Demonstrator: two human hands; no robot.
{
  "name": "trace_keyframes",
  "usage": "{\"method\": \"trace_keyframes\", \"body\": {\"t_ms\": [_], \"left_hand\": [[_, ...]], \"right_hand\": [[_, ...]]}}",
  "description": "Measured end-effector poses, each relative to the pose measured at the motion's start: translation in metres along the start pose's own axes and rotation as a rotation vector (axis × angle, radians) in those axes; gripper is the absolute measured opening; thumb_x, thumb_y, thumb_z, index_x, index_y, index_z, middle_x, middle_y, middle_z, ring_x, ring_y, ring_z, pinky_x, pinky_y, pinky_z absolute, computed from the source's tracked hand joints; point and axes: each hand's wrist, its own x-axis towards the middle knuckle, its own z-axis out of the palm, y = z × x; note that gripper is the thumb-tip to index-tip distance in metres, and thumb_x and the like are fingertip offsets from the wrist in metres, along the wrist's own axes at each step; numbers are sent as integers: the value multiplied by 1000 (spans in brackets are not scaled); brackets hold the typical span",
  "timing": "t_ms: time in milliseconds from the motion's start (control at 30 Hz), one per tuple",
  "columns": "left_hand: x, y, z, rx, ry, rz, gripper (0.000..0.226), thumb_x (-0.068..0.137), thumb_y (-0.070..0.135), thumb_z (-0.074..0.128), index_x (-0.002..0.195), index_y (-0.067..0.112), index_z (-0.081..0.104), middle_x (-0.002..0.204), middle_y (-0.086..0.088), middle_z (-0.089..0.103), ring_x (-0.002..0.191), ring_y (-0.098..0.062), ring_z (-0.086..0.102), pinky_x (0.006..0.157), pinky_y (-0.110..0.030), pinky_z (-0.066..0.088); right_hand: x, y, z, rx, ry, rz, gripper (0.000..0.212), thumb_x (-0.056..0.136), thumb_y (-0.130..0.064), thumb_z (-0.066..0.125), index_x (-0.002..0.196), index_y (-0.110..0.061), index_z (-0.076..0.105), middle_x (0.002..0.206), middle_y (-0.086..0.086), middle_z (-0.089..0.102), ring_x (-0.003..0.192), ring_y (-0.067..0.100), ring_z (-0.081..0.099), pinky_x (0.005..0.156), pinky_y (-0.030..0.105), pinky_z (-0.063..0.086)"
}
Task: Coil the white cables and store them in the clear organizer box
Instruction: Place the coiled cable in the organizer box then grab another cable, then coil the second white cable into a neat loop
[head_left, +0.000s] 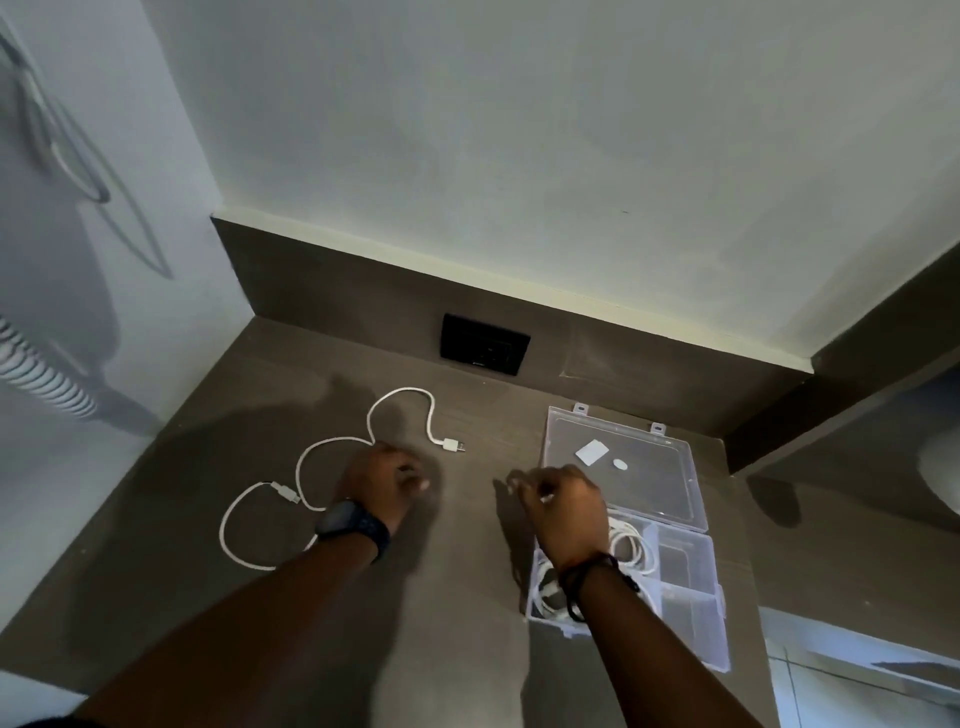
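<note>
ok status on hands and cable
Left hand down on loose cable, grip unclear. Right hand empty, beside open box. One coil boxed. Nothing blocking.

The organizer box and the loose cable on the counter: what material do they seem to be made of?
Organizer box: probably hard clear plastic, glossy; the counter shows through its open lid. Loose cable: likely a smooth white rubbery plastic jacket; it lies in soft loops.

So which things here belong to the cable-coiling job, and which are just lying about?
Job:
- loose white cable
- clear organizer box
- coiled cables already in the box
- left hand, right hand

Lying about:
- black wall socket
- counter
</note>
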Motion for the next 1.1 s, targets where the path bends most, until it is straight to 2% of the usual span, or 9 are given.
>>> {"method": "trace_keyframes", "body": {"t_ms": [133,300,400,533,633,733,800,867,1100], "left_hand": [[15,-32,-34,398,-11,-18,26,69,44,69,85,25,64,100,-6,66,97,-32,58,84,-41,49],[11,-64,-43,172,-38,15,48,66,36,75,111,25,62,119,-5,62,111,-29,55,97,-37,44],[14,-74,-47,169,-73,30,48,67,39,72,112,25,60,118,-6,61,107,-29,56,95,-38,44],[26,-63,-68,-7,44,47,51,73,45,64,116,18,61,120,-11,61,113,-30,53,99,-38,42],[44,-30,-86,-284,101,-33,54,85,47,49,129,15,50,135,-11,52,126,-24,45,109,-39,34],[51,20,-101,-632,-126,-97,33,96,39,37,103,20,63,106,-13,68,98,-13,61,100,-39,43],[51,51,-108,-790,-205,-89,44,95,40,37,69,17,65,61,-6,63,58,-15,63,68,-32,53],[50,77,-121,-814,-119,-50,45,91,41,45,54,16,50,37,10,43,33,-7,43,39,-16,37],[50,151,-171,-768,89,282,53,74,60,52,45,23,28,45,11,24,43,-6,22,43,-17,19]], "right_hand": [[53,-57,45,66,-89,-6,28,82,-36,64,83,-8,70,86,16,72,84,33,64,72,34,50],[98,-104,102,114,-211,100,37,75,-40,73,89,-7,62,95,17,69,93,35,62,77,35,49],[110,-112,115,53,-255,91,17,85,-22,60,91,-8,65,102,20,69,99,36,63,83,35,48],[108,-125,98,322,-286,201,25,78,-3,60,59,-18,56,61,11,63,59,28,62,55,27,53],[100,-141,63,514,-378,158,33,86,2,48,60,-18,56,50,2,51,30,8,41,30,14,30],[93,-159,11,579,-399,9,32,94,-12,46,64,-16,56,49,0,46,28,4,32,31,12,23],[91,-169,-27,576,-375,-49,33,95,-21,46,65,-17,59,44,-4,42,28,5,29,32,14,21],[87,-173,-69,537,-379,-89,39,93,-23,50,55,-18,57,38,-8,36,29,8,25,35,16,19],[33,-187,-165,763,-826,-246,40,91,-19,50,52,-13,47,38,-6,29,36,13,21,49,27,20]]}}
